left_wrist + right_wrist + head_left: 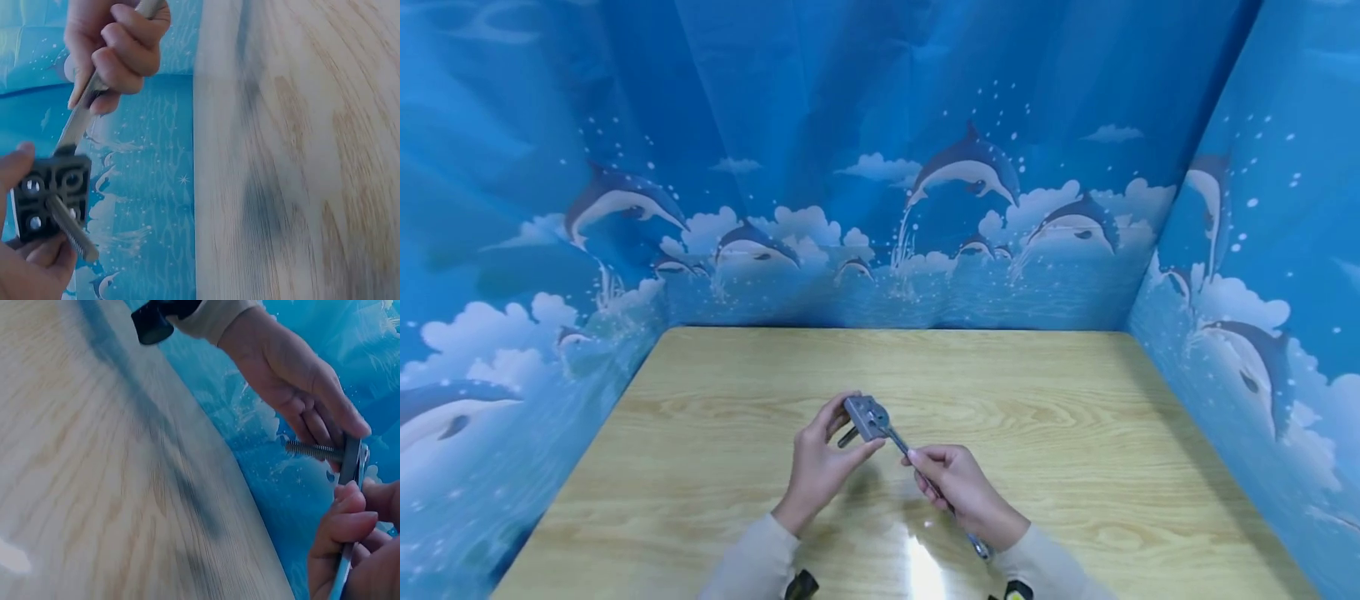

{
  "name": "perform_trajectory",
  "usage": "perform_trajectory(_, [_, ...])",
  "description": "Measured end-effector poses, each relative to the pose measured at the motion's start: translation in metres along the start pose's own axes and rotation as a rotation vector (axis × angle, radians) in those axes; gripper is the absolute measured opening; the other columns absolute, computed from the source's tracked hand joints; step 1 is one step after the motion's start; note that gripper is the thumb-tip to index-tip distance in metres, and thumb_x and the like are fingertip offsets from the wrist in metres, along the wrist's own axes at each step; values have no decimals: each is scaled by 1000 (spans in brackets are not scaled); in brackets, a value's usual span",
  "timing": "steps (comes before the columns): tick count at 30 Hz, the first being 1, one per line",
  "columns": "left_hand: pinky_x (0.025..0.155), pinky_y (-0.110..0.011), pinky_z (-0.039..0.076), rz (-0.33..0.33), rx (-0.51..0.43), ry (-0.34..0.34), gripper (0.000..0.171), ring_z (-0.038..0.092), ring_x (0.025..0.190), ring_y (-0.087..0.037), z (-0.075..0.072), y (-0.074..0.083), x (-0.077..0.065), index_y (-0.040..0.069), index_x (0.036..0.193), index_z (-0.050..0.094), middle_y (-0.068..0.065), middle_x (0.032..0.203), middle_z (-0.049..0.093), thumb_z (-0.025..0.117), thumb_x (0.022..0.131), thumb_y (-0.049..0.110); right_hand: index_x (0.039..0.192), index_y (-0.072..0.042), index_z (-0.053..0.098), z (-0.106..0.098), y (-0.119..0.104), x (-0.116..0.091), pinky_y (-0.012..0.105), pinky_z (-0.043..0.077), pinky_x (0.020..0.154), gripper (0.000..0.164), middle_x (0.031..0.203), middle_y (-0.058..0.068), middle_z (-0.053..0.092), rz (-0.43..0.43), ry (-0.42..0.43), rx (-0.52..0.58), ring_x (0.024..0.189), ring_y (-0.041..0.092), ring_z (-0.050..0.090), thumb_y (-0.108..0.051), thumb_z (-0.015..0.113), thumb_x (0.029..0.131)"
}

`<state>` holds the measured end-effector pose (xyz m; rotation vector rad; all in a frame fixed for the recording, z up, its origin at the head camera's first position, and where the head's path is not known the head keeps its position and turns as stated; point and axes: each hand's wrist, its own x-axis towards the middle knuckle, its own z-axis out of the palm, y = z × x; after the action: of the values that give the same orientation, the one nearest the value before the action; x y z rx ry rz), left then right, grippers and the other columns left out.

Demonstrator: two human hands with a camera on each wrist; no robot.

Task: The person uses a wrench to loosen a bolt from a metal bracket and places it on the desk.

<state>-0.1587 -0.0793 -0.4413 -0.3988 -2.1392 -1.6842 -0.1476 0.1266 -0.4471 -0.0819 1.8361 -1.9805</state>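
Note:
My left hand [823, 471] grips a small square grey plate [859, 418] by its edges, thumb on one side and fingers on the other. A threaded bolt [74, 230] sticks out from the plate's ribbed underside, and round holes show around it. My right hand [964, 490] holds a metal wrench [898, 442] along its handle, fingers curled round it. The wrench's head lies against the plate's outer face, over the bolt's end there. In the right wrist view the bolt shank [312, 450] points away from the wrench. Both hands hold the parts above the table.
A wood-grain table [700, 400] lies beneath the hands. Blue curtains with dolphins [966, 171] stand behind it and along both sides. Light sleeves [752, 562] and dark wrist devices [801, 585] show at the near edge. A bright reflection falls on the tabletop.

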Motion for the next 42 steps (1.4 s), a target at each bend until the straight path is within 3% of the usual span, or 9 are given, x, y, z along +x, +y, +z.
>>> perform_trajectory(6, [101, -27, 46, -87, -144, -140, 71, 59, 117, -25, -9, 1, 0, 5, 132, 52, -15, 133, 57, 83, 69, 3, 105, 13, 62, -21, -5, 10, 14, 36, 43, 36, 63, -2, 53, -84, -39, -223, 50, 4, 43, -22, 59, 96])
perform_trajectory(12, [104, -25, 44, -141, -212, -291, 74, 55, 123, -23, -16, 1, -3, 7, 134, 51, -12, 136, 55, 84, 68, 8, 101, 3, 69, -46, -13, 28, 22, 42, 51, 28, 68, 0, 57, -160, -92, -452, 60, 12, 48, -23, 62, 94])
perform_trajectory(18, [103, -28, 45, -101, -250, -420, 73, 57, 120, -22, -18, 1, -6, 6, 134, 51, -11, 135, 56, 83, 68, 3, 98, -3, 72, -62, -28, 46, 21, 41, 52, 18, 78, 10, 64, -218, -199, -587, 64, 15, 50, -18, 63, 93])
perform_trajectory(22, [103, -30, 46, -52, -265, -508, 71, 58, 119, -22, -18, -1, -7, 1, 133, 50, -14, 133, 56, 82, 70, 0, 95, -5, 73, -68, -44, 60, 22, 48, 59, 14, 84, 5, 69, -312, -328, -705, 68, 10, 55, -16, 66, 91])
perform_trajectory(25, [103, -32, 46, -31, -292, -564, 70, 59, 117, -24, -17, -3, -9, -4, 133, 49, -20, 133, 55, 81, 70, 1, 92, -6, 74, -67, -61, 67, 27, 55, 70, 12, 86, 2, 71, -382, -441, -787, 76, 11, 61, -17, 69, 88])
perform_trajectory(28, [104, -32, 46, -32, -303, -618, 70, 59, 116, -22, -15, -2, -11, -4, 132, 50, -22, 132, 55, 82, 70, 2, 89, -7, 75, -61, -79, 72, 34, 54, 85, 14, 84, -2, 70, -444, -541, -868, 79, 8, 62, -19, 72, 84])
perform_trajectory(33, [104, -33, 46, -54, -304, -735, 71, 59, 117, -19, -13, 1, -14, -1, 134, 50, -17, 132, 57, 83, 71, 9, 85, -13, 76, -46, -104, 72, 49, 30, 114, 15, 80, -12, 70, -505, -680, -1042, 77, -1, 62, -27, 75, 79])
perform_trajectory(38, [104, -34, 47, -66, -322, -785, 71, 59, 116, -20, -11, 1, -16, -6, 133, 49, -17, 131, 57, 82, 72, 8, 84, -17, 76, -33, -117, 68, 49, 26, 116, 16, 79, -15, 69, -562, -744, -1169, 76, -6, 60, -32, 74, 77])
perform_trajectory(42, [104, -33, 47, -75, -337, -790, 71, 60, 116, -19, -12, 0, -18, -8, 133, 48, -20, 130, 57, 82, 72, 6, 83, -17, 76, -30, -118, 65, 47, 26, 116, 16, 78, -16, 69, -547, -739, -1198, 75, -7, 59, -32, 75, 76])
